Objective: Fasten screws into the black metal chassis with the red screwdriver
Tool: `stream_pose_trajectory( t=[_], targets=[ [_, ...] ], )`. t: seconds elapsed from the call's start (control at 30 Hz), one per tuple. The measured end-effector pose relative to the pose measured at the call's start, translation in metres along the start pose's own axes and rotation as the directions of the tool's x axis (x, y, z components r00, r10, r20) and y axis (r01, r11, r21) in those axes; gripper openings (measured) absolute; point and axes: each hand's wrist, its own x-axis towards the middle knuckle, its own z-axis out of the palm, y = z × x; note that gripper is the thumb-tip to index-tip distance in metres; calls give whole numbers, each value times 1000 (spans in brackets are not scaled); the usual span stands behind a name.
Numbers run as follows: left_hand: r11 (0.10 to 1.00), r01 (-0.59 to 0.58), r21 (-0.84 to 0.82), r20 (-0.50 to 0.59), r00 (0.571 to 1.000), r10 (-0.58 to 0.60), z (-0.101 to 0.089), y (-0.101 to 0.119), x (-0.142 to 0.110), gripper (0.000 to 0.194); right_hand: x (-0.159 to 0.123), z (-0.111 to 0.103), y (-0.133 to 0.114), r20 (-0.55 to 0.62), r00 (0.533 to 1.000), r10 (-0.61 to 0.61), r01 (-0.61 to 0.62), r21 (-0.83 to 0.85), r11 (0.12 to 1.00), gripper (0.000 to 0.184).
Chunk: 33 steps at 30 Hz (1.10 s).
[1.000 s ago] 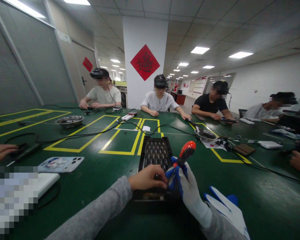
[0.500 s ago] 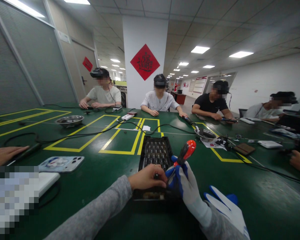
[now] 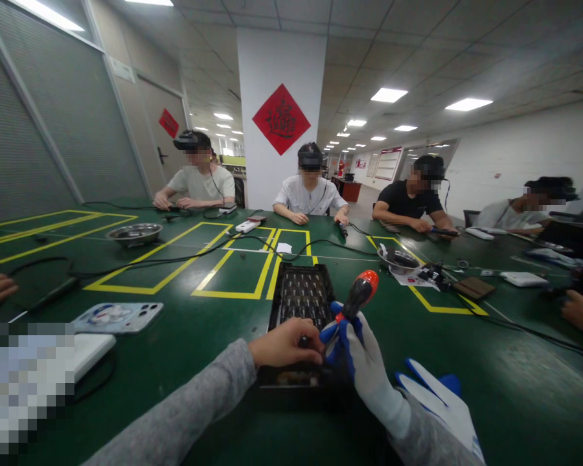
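A screwdriver (image 3: 361, 294) with a black and red handle points up and to the right in my right hand (image 3: 369, 366), which wears a white and blue glove. Bare and closed, my left hand (image 3: 289, 343) meets the gloved fingers at the screwdriver's lower end. Something small and dark shows between its fingers, too hidden to name. Beneath both hands lies an open black case (image 3: 326, 275) holding rows of small metal pieces. The screwdriver's tip is out of sight behind my fingers.
An unworn white and blue glove (image 3: 440, 401) lies right of my wrist. Left are a phone (image 3: 119, 317) and a white device (image 3: 94, 356). Metal bowls (image 3: 135, 235) and black cables (image 3: 194, 252) cross the green table (image 3: 214, 382). Several people sit around it.
The screwdriver handle has shifted slightly left and turned a little; my left hand stays nearly still. The person opposite has moved a dark tool leftward. Another person's hand at the left edge has drawn back.
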Motion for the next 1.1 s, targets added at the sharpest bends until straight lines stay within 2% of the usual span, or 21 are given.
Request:
stream_pose_trajectory(
  t=[0.2,0.37,0.53,0.6,0.63,0.67,0.73,0.77,0.8,0.87,0.9,0.93,0.97,1.03,1.07,1.1],
  targets=[
    [998,-63,-16,55,996,63,-2,3,0,18,0,1,2,-28,999,43,-43,-15,999,42],
    [1000,-12,-23,19,1000,13,0,2,0,22,-1,1,0,-48,998,28,-30,-37,999,41],
    [998,-31,-55,-18,999,30,0,0,0,23,1,-1,-7,-76,996,49,-53,-40,998,38],
    [996,-17,-91,-97,995,9,-6,5,1,28,4,-3,-12,-97,993,74,-67,71,995,38],
    [993,-2,-118,-172,985,-19,-9,9,2,31,5,-5,-16,-100,993,62,-47,150,988,39],
    [988,15,-154,-268,962,-57,-13,13,2,31,7,-7,-20,-104,994,27,-3,224,975,40],
    [963,30,-267,-436,887,-149,-18,27,2,32,11,-14,-27,-109,987,-119,146,287,947,38],
    [937,25,-348,-465,863,-196,-19,35,1,36,14,-18,-31,-84,970,-227,241,256,936,36],
    [893,17,-451,-428,873,-233,-17,44,-1,39,17,-21,-35,-30,940,-339,338,188,922,37],
    [758,52,-650,-233,936,-264,-8,62,-5,46,23,-25,-41,167,836,-523,530,1,848,41],
    [699,91,-710,-142,953,-267,-2,71,-7,46,25,-25,-43,270,778,-568,605,-78,792,42],
    [676,117,-727,-112,952,-285,4,78,-10,43,27,-24,-46,362,730,-580,658,-141,740,42],
    [686,110,-719,-155,937,-312,10,82,-11,43,29,-21,-48,431,698,-571,688,-186,701,42],
    [729,139,-670,-230,895,-382,14,83,-15,36,31,-14,-51,502,696,-513,684,-249,685,42],
    [750,169,-639,-254,874,-413,12,78,-17,32,31,-10,-53,499,725,-475,652,-276,706,43],
    [773,197,-603,-283,853,-439,7,70,-19,31,31,-7,-54,468,775,-425,593,-306,745,45]
  ],
)
